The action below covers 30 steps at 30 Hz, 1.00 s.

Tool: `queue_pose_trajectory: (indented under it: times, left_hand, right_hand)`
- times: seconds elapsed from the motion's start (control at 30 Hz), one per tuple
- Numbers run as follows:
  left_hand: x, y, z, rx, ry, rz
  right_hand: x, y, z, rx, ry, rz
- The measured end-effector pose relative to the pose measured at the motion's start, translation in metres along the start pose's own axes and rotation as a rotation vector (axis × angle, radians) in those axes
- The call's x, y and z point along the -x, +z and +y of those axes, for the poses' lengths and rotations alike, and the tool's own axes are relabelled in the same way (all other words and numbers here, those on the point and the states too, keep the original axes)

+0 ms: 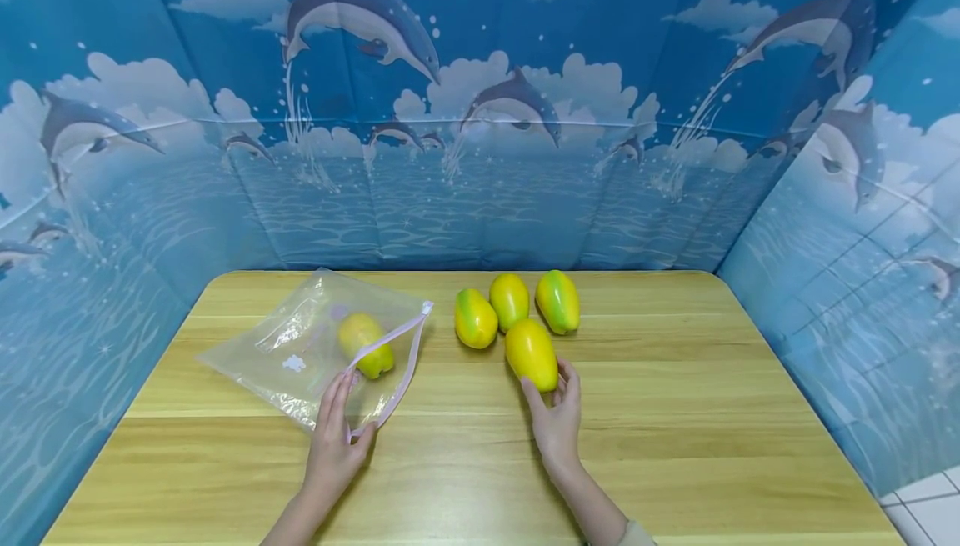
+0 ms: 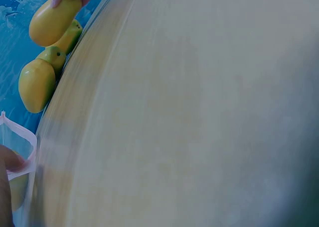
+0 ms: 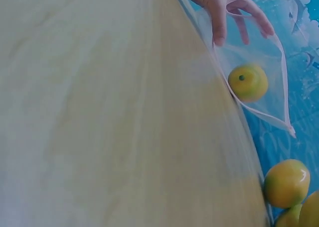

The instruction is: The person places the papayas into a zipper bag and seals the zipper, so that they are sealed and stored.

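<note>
Near the middle of the table, my right hand [image 1: 558,425] grips a yellow mango [image 1: 531,354] by its near end, thumb on one side and fingers on the other. The left wrist view shows this held mango [image 2: 54,20] above the others. My left hand [image 1: 335,438] is at the mouth of a clear zip bag [image 1: 262,346] with a pink-purple rim. Its thumb and fingers are spread against the rim, and the mouth gapes toward the right. Inside the bag lies one mango [image 1: 363,342], which also shows through the opening in the right wrist view.
Beyond the held mango lie three more: a green-streaked mango [image 1: 476,318] at left, a yellow mango [image 1: 510,300] in the middle and a green-striped mango [image 1: 558,303] at right. The wooden table [image 1: 712,413] ends at a dolphin-printed curtain [image 1: 465,196] behind and beside it.
</note>
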State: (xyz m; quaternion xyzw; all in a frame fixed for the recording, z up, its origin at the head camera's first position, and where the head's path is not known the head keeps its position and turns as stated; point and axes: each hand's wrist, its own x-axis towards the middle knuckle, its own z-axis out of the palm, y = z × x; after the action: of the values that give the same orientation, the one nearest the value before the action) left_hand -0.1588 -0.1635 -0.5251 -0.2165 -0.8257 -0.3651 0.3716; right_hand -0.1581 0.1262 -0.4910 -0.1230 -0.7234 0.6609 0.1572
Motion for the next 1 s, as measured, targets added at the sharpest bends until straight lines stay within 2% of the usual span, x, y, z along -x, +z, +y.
queue_pose_trajectory:
  times: [0.5, 0.83, 1.0]
  left_hand:
    - [-0.003, -0.001, 0.001, 0.007, 0.031, 0.012]
    - [-0.002, -0.002, 0.001, 0.004, 0.030, 0.013]
    - [-0.001, -0.002, 0.002, 0.008, 0.008, 0.002]
  right_hand:
    - [0.010, 0.020, -0.012, -0.060, -0.065, -0.159]
    - [0.019, 0.042, -0.011, -0.067, -0.122, -0.280]
    - [0.026, 0.054, -0.008, -0.058, -0.148, -0.349]
